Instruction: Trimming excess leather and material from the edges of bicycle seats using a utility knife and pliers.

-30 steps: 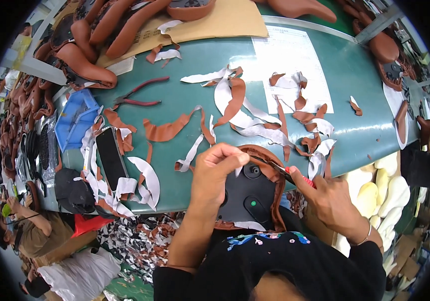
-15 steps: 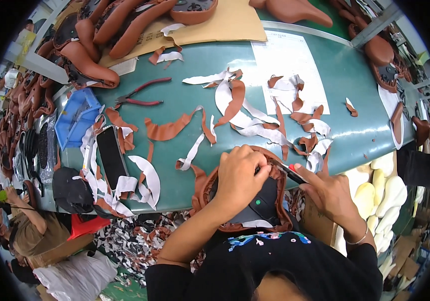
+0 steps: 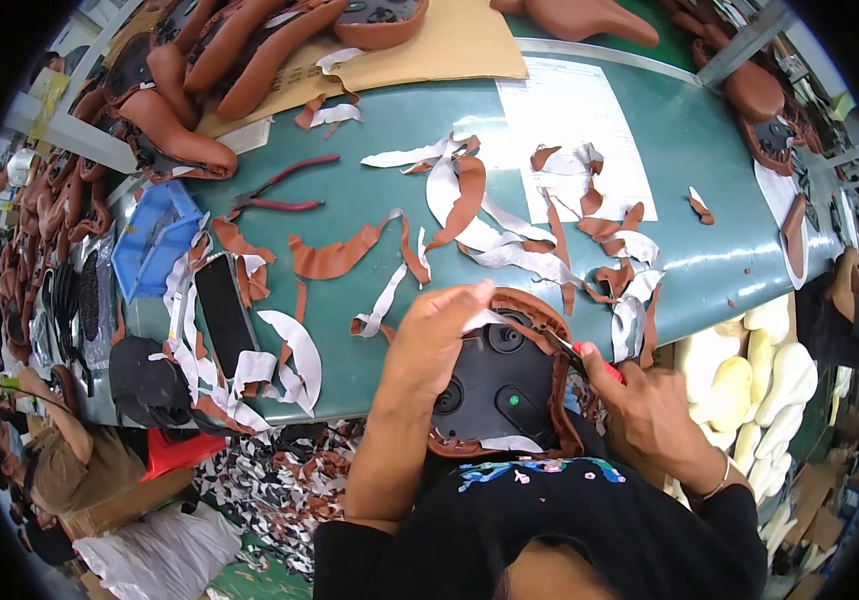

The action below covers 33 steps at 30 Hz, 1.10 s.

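Note:
An upturned saddle (image 3: 509, 370) with a black plastic base and a brown cover rests against my body at the table's near edge. My left hand (image 3: 436, 335) pinches a thin strip of trim (image 3: 482, 319), pale on one side, at the saddle's far left rim. The strip stretches along the inner rim toward the right. My right hand (image 3: 654, 420) is closed around a knife (image 3: 577, 358) with a red-and-black handle. Its narrow tip touches the cover's edge on the right side of the saddle; the exact contact is too small to make out.
Brown and white offcuts (image 3: 464, 200) litter the green table (image 3: 349, 310). Red-handled pliers (image 3: 284, 190), a blue tray (image 3: 156, 240) and a phone (image 3: 225, 310) lie at left. Brown saddles (image 3: 249, 60) are piled at the back; pale foam pads (image 3: 749, 380) stand at right.
My left hand has moved left and slightly up off the saddle's middle, drawing the strip with it, so more of the black base shows. The knife and right hand have shifted slightly downward.

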Available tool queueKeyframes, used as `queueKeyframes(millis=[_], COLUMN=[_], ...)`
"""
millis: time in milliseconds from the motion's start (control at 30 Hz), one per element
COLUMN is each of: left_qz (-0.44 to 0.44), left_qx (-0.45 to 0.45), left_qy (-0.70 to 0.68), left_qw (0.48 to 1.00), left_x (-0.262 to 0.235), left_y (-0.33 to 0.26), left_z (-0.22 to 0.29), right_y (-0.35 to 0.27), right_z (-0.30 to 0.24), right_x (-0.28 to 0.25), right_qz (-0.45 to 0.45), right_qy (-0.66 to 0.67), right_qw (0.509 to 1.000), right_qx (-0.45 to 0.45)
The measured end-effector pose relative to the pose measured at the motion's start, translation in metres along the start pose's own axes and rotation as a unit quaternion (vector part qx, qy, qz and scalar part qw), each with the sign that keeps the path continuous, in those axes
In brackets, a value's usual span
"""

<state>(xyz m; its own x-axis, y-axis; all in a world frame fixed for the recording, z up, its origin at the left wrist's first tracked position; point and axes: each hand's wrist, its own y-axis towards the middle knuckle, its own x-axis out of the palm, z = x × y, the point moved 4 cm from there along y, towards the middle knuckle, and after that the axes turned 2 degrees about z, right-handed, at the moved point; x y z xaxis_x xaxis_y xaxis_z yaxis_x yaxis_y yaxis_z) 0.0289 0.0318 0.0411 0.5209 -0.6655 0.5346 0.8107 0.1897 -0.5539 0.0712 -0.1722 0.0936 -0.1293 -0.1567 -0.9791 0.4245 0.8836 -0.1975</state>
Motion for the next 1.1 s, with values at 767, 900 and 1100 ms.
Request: queueKeyframes(millis=[767, 900, 1100], left_qz=[0.142, 0.168, 0.418], left_qx=[0.251, 0.38, 0.405], left_qy=[0.493, 0.127, 0.551], left_qw=[0.821, 0.901, 0.598], left_x=[-0.111, -0.105, -0.126], left_y=[0.023, 0.031, 0.07], left_z=[0.081, 0.189, 0.087], right_y=[0.031, 0.04, 0.042], right_z=[0.064, 0.079, 0.061], right_x=[0.046, 0.063, 0.095], right_qz=[0.302, 0.268, 0.107], right_qy=[0.531, 0.566, 0.65], right_qw=[0.765, 0.76, 0.71], right_qx=[0.204, 0.174, 0.248])
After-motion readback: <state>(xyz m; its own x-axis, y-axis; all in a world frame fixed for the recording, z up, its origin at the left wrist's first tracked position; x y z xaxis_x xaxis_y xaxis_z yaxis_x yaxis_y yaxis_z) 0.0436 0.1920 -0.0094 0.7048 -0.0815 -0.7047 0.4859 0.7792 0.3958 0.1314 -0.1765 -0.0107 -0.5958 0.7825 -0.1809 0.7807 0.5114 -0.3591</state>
